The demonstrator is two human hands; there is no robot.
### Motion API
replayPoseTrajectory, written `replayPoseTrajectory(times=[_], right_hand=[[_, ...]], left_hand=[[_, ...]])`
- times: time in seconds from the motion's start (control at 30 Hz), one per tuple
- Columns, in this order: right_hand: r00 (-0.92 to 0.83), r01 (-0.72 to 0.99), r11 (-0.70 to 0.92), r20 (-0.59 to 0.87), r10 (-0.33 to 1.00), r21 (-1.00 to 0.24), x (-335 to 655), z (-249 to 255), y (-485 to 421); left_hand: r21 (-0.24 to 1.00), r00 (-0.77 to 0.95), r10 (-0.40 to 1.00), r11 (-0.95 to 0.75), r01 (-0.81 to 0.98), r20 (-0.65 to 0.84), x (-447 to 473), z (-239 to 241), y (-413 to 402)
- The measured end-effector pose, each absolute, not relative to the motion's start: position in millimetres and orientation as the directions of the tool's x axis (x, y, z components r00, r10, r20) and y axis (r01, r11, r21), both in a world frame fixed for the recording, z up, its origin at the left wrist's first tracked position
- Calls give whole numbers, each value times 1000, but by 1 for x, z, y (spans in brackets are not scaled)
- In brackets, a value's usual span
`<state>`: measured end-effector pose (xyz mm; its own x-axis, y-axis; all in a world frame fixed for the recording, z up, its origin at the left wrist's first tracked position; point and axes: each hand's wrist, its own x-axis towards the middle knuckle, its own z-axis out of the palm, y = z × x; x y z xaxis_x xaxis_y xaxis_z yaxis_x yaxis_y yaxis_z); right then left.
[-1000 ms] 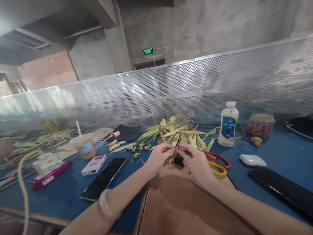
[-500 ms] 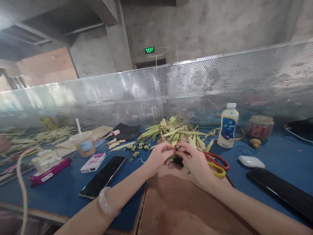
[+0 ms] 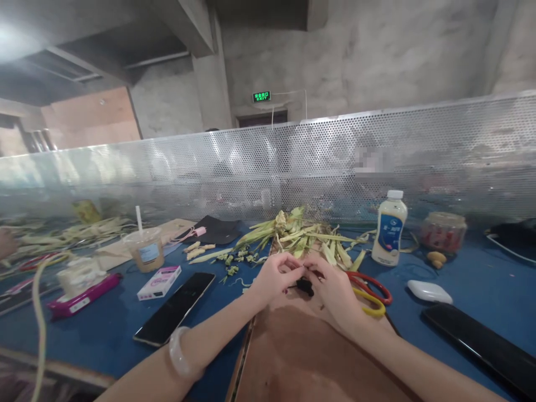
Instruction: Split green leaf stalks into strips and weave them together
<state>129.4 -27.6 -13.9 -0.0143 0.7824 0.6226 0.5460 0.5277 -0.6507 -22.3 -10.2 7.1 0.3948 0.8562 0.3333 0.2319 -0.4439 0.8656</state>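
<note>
Left hand [image 3: 274,278]: thumb and fingertips are drawn together in a pinch over the middle of the work; I cannot tell whether anything is caught between them.
Right hand [image 3: 333,285]: curled inward from the other side, its tips meeting the left ones; the knuckles hide what, if anything, it grips. Tips set so close probably serve fine, two-sided handling.
Dark piece [image 3: 305,286]: lies below the fingertips, between the hands and above or on the board; actual contact is unclear.
Dark piece's direction: the visible patch slants from upper left to lower right, but its ends are covered, so its true long axis and pointing end cannot be told.
Brown board [image 3: 301,346]: runs lengthwise away from the person, beneath both hands, likely a work surface protecting the blue table [image 3: 113,335].
Husk strips [image 3: 293,234]: heaped just beyond the hands, probably for easy reach; their long axes fan out, many lying crosswise, the left bunch slanting toward the near left.
Green sprigs [image 3: 238,257]: loose, left of the heap, seemingly kept apart from it.
Red loop [image 3: 379,285] and yellow loop [image 3: 374,306]: beside the right hand, perhaps tool handles placed within reach.
Phone [image 3: 176,307]: flat, left of the board, its long axis slanting away to the right.
Bottle [image 3: 389,229]: upright, capped, beyond the loops.
</note>
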Motion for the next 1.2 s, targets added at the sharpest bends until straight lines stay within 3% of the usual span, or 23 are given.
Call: replayPoseTrajectory(times=[0.23,0.43,0.63,0.87,1.07,1.2], right_hand=[[-21,553,503,593,805,-664,130,-14,-29],[-24,557,514,606,795,-652,126,-13,-31],[28,524,514,617,787,-679,128,-13,-31],[-88,588,604,700,709,-538,131,-23,-25],[-147,586,744,861,487,-321,131,-25,-21],[-182,598,760,881,437,-254,130,-26,-21]], left_hand=[[775,377,832,-534,340,408,-23,10,-14],[775,408,797,-571,269,446,-24,6,-9],[834,422,822,-504,224,383,-24,2,-2],[876,429,839,-444,185,335,-23,-2,3],[882,434,842,-432,190,319,-21,-5,6],[878,432,841,-438,193,325,-21,-5,6]])
